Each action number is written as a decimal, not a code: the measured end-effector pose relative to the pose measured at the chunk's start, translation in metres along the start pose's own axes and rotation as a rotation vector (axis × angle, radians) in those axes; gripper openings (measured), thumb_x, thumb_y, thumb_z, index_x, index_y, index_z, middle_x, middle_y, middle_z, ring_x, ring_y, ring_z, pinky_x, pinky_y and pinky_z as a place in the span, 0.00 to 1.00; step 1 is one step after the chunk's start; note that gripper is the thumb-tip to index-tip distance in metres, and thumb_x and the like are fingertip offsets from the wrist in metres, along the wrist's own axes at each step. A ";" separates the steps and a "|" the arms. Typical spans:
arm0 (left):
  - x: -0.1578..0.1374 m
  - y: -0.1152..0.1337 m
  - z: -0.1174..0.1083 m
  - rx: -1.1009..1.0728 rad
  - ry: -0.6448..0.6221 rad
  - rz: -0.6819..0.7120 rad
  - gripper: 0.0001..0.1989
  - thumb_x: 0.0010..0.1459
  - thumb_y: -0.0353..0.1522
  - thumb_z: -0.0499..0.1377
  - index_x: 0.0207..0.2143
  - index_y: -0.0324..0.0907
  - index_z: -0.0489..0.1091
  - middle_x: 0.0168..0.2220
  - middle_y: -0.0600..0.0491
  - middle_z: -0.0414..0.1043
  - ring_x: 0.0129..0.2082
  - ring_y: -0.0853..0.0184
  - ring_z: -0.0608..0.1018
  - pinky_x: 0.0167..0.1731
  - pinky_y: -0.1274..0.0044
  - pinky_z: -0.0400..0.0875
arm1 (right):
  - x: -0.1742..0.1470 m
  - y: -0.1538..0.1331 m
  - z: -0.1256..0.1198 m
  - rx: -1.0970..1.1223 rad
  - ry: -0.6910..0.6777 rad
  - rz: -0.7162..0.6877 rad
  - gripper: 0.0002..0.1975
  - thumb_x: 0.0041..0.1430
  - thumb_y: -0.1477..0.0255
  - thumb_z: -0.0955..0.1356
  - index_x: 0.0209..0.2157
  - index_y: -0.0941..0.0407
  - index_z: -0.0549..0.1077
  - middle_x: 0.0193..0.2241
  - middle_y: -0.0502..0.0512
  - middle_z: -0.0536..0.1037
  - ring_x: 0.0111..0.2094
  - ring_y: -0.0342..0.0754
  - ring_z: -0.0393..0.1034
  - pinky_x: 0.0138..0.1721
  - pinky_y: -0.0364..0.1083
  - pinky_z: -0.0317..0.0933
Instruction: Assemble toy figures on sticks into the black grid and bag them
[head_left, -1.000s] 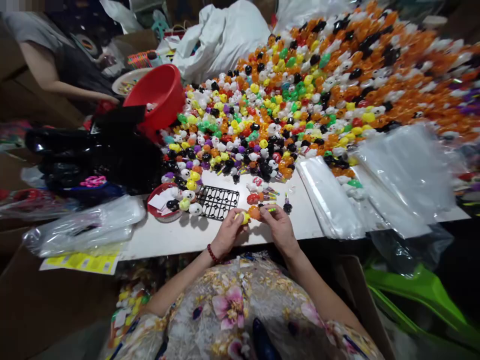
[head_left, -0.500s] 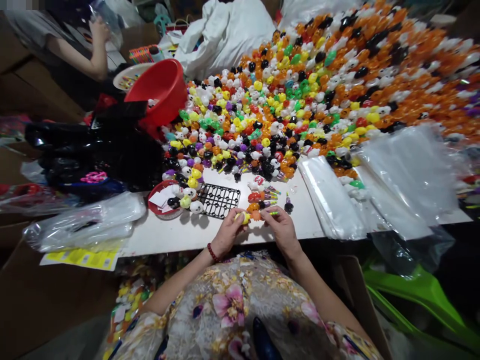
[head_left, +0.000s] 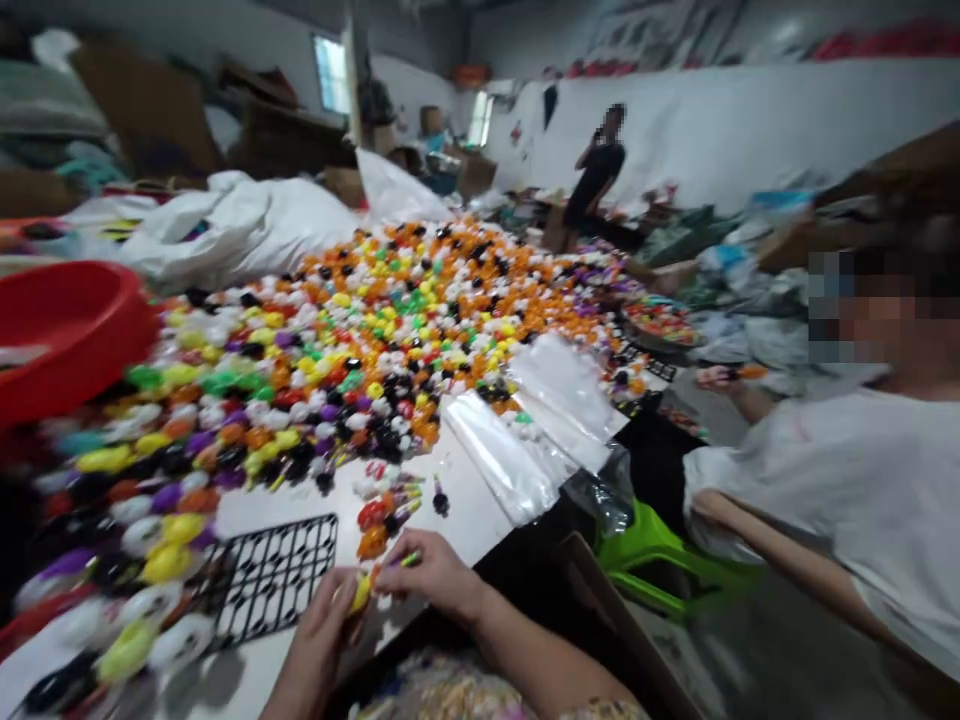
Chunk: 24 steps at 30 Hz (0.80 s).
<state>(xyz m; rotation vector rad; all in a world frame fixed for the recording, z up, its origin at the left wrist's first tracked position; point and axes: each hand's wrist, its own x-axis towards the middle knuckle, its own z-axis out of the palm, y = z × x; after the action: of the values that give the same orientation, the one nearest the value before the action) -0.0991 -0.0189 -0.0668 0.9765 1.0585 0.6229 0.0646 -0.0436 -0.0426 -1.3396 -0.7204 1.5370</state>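
Close to the table's front edge, my left hand (head_left: 319, 625) pinches a small shiny yellow toy head (head_left: 361, 593). Right beside it, my right hand (head_left: 435, 575) is closed on a thin stick (head_left: 410, 559) with a yellow-green end; a bit of orange shows between the two hands. My fingers hide most of both pieces. Just beyond them lies a row of orange, red and white toy heads (head_left: 373, 543) on striped sticks. A single black-headed stick (head_left: 440, 497) lies apart to the right. Left of my hands is a black plastic grid (head_left: 279, 575).
A large heap of colourful toy heads (head_left: 420, 300) covers the table's back. Clear plastic bags (head_left: 501, 455) lie at the right edge. A red basin (head_left: 67, 330) stands left. A person in white (head_left: 810, 490) sits right, near a green stool (head_left: 649, 560); another person (head_left: 596, 175) stands far back.
The head view has swung up and to the right, bringing two people and the room's back wall into view. My hands stay together on the same small pieces.
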 end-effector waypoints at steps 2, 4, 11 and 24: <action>0.006 -0.001 -0.003 -0.006 -0.079 -0.013 0.31 0.43 0.62 0.62 0.32 0.45 0.69 0.28 0.55 0.69 0.27 0.67 0.68 0.26 0.78 0.64 | 0.002 0.004 0.000 0.041 -0.013 0.006 0.34 0.20 0.49 0.80 0.25 0.57 0.69 0.21 0.47 0.74 0.19 0.39 0.65 0.25 0.42 0.58; 0.003 0.003 -0.004 0.009 -0.128 -0.009 0.31 0.42 0.62 0.62 0.30 0.45 0.69 0.26 0.56 0.66 0.26 0.68 0.66 0.25 0.78 0.63 | -0.001 0.009 0.003 0.062 -0.023 0.010 0.34 0.21 0.49 0.80 0.25 0.57 0.69 0.20 0.45 0.74 0.19 0.39 0.65 0.26 0.41 0.58; -0.003 0.017 0.009 0.114 -0.073 0.085 0.30 0.44 0.62 0.61 0.28 0.44 0.66 0.22 0.60 0.59 0.23 0.70 0.62 0.24 0.78 0.59 | -0.009 0.008 0.004 -0.032 -0.028 -0.068 0.27 0.37 0.49 0.78 0.26 0.56 0.71 0.20 0.44 0.73 0.22 0.40 0.65 0.29 0.41 0.61; 0.099 0.043 -0.006 0.506 0.536 0.410 0.10 0.56 0.30 0.59 0.42 0.42 0.67 0.44 0.47 0.67 0.49 0.59 0.71 0.54 0.66 0.62 | 0.048 -0.016 -0.111 -0.971 0.727 -0.661 0.25 0.59 0.50 0.63 0.37 0.57 0.77 0.41 0.68 0.77 0.44 0.62 0.68 0.47 0.61 0.62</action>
<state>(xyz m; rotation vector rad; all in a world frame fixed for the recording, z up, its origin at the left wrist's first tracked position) -0.0652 0.0835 -0.0712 1.5402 1.5492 1.0172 0.1773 -0.0099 -0.0728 -1.8973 -1.3019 0.0630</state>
